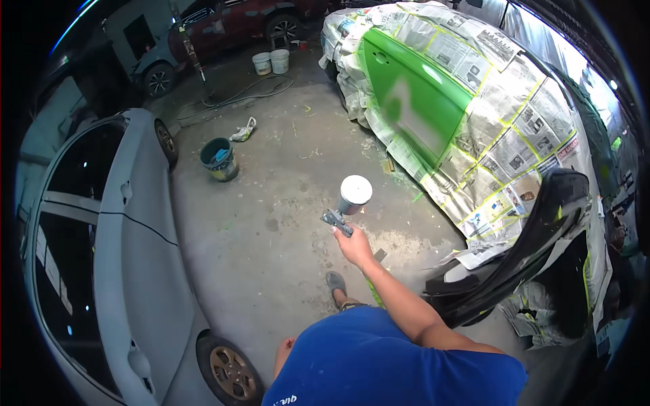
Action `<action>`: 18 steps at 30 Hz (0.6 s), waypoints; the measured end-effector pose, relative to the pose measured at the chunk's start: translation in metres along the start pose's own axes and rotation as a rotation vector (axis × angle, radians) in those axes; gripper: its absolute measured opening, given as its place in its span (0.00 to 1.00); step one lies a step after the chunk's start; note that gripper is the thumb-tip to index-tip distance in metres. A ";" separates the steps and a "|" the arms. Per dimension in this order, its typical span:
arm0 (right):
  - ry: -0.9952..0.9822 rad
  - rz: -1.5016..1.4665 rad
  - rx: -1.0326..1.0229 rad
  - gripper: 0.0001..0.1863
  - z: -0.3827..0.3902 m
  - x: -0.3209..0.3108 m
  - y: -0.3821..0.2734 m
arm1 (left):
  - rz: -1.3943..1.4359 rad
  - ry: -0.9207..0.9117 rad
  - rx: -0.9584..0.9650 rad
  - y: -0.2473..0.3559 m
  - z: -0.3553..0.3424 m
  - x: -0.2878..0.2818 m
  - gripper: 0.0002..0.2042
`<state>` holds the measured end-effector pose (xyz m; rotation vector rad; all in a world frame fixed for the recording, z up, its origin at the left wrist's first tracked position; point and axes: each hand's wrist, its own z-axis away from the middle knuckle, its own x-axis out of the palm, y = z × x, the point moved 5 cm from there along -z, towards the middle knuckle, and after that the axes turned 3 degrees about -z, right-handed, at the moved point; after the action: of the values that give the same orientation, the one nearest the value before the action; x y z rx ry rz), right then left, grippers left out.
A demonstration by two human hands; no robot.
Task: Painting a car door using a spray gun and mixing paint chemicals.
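Observation:
My right hand (354, 245) is wrapped round the handle of a spray gun (336, 221), held out in front of me at the end of my stretched arm. A cup with a white lid (356, 189) sits on the gun. Further off to the right is a car door panel (420, 101) coated in bright green, with a paler grey patch in its lower middle. Newspaper and yellow-green tape (521, 135) cover the car body around it. My left hand (284, 352) is low by my side, away from the gun; my blue shirt hides most of its fingers.
A grey car (145, 223) stands close on my left. On the floor are a dark bucket (220, 162) with something blue inside, a crumpled bag (244, 130), a hose (244, 98) and two white buckets (271, 62). A black bumper (521, 250) juts out at my right.

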<state>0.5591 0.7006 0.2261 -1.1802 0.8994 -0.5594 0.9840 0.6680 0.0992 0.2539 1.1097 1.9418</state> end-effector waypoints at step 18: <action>0.466 0.026 0.125 0.23 -0.415 0.033 -0.094 | -0.325 -0.044 -0.130 0.077 -0.510 -0.249 0.13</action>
<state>0.2384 0.4204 0.2592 -0.9364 1.2518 -0.8772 0.8140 0.1519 -0.0825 0.0418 0.9282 1.7005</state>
